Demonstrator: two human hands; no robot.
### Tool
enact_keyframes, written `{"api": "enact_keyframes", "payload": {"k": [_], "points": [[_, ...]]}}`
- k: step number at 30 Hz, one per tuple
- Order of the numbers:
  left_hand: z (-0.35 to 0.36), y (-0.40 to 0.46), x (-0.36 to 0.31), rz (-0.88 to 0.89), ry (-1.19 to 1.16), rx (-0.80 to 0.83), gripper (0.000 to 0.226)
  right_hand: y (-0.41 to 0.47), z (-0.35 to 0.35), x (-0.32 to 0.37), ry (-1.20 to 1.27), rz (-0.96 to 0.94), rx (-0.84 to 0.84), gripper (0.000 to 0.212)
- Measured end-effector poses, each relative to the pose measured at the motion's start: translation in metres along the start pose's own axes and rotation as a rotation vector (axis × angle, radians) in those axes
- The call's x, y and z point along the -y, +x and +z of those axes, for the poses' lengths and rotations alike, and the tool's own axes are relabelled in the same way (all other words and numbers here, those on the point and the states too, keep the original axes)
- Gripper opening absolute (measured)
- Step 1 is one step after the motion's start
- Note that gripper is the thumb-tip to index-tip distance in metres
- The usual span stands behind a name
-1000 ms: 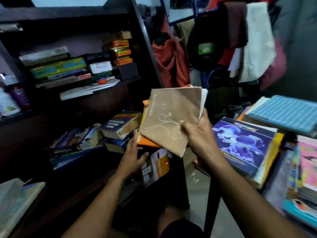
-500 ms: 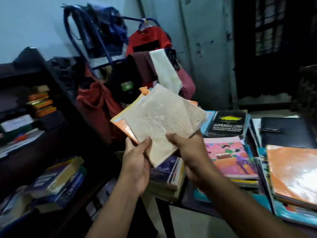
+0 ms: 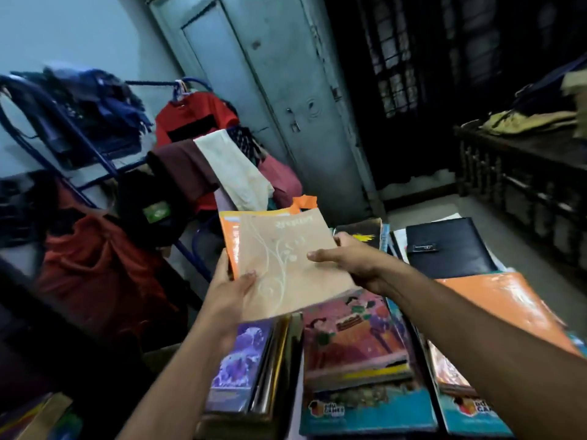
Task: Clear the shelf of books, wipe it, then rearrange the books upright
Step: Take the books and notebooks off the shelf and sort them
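Both hands hold a small stack of books level over the table. On top is a tan book (image 3: 286, 265) with a pale floral swirl; under it an orange book (image 3: 229, 230) sticks out at the left and far edge. My left hand (image 3: 230, 287) grips the stack's near left corner, thumb on the tan cover. My right hand (image 3: 352, 258) grips the right edge, thumb on top. Below them lie book piles: a purple-covered pile (image 3: 241, 363), a pink illustrated book (image 3: 352, 338), an orange book (image 3: 502, 306) and a black folder (image 3: 444, 246). The shelf is out of view.
A clothes rack (image 3: 104, 160) hung with red, maroon and cream garments stands at the left. A grey metal cupboard (image 3: 279, 100) is behind the table. A dark wooden bench (image 3: 521, 173) with cloth on it stands at the right. Bare floor (image 3: 422, 214) lies beyond the table.
The view has swung right, away from the shelf to the table. My left hand joined the right on the stack, and the stack has dropped from tilted to flat above the piles.
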State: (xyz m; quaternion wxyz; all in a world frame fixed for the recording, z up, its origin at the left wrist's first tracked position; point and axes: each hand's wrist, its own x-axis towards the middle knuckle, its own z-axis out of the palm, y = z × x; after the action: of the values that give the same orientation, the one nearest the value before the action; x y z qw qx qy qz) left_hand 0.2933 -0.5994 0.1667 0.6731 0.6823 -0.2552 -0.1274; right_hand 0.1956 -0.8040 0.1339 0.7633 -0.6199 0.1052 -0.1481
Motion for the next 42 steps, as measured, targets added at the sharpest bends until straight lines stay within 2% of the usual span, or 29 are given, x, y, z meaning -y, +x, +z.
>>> {"api": "enact_keyframes", "payload": {"k": [3,8,9,12,14,16,19,21,24,28,31,34,36,37,39,42], "points": [[-0.006,0.059,0.003,-0.027,0.123,-0.114,0.053,0.04,-0.004,-0.003,-0.125,-0.05,0.018,0.056],[-0.01,0.138,0.016,-0.017,0.47,-0.136,0.054,0.09,-0.017,-0.06,-0.306,-0.143,0.011,0.06],[-0.009,0.149,0.022,-0.018,0.522,-0.127,0.052,0.091,-0.017,-0.068,-0.38,-0.161,0.007,0.058],[-0.001,0.174,0.049,-0.024,0.735,-0.133,0.044,0.103,-0.018,-0.091,-0.547,-0.195,0.005,0.029],[0.003,0.183,0.064,-0.059,0.928,-0.132,0.041,0.11,-0.019,-0.098,-0.429,-0.153,0.0,0.021],[0.004,0.187,0.07,-0.088,1.061,-0.115,0.039,0.113,-0.023,-0.098,-0.288,-0.091,-0.002,0.027],[0.011,0.191,0.058,-0.049,1.023,-0.088,0.043,0.11,-0.025,-0.094,-0.106,-0.024,0.025,0.061],[0.014,0.192,0.04,0.045,0.927,-0.057,0.061,0.109,-0.025,-0.09,-0.044,-0.054,-0.021,0.073],[0.024,0.183,0.006,0.18,0.682,-0.026,0.078,0.113,-0.034,-0.079,0.031,-0.217,-0.201,0.048],[0.059,0.173,-0.016,0.25,0.404,-0.039,0.05,0.108,-0.059,-0.048,0.136,-0.411,-0.492,0.029],[0.093,0.175,-0.003,0.16,0.313,-0.024,0.042,0.101,-0.094,-0.03,0.01,-0.442,-0.64,0.006],[0.12,0.171,0.043,0.037,0.505,0.149,0.047,0.106,-0.132,-0.039,-0.271,-0.139,-0.623,0.036],[0.132,0.161,0.075,-0.054,0.713,0.248,0.041,0.107,-0.143,-0.052,-0.477,0.055,-0.566,0.031],[0.135,0.156,0.085,-0.088,0.758,0.233,0.033,0.108,-0.142,-0.057,-0.535,0.099,-0.564,0.022],[0.142,0.155,0.094,-0.099,0.755,0.155,0.024,0.112,-0.141,-0.062,-0.547,0.109,-0.596,0.031],[0.143,0.165,0.101,-0.11,0.853,0.156,0.04,0.116,-0.136,-0.062,-0.575,0.139,-0.601,0.034]]}}
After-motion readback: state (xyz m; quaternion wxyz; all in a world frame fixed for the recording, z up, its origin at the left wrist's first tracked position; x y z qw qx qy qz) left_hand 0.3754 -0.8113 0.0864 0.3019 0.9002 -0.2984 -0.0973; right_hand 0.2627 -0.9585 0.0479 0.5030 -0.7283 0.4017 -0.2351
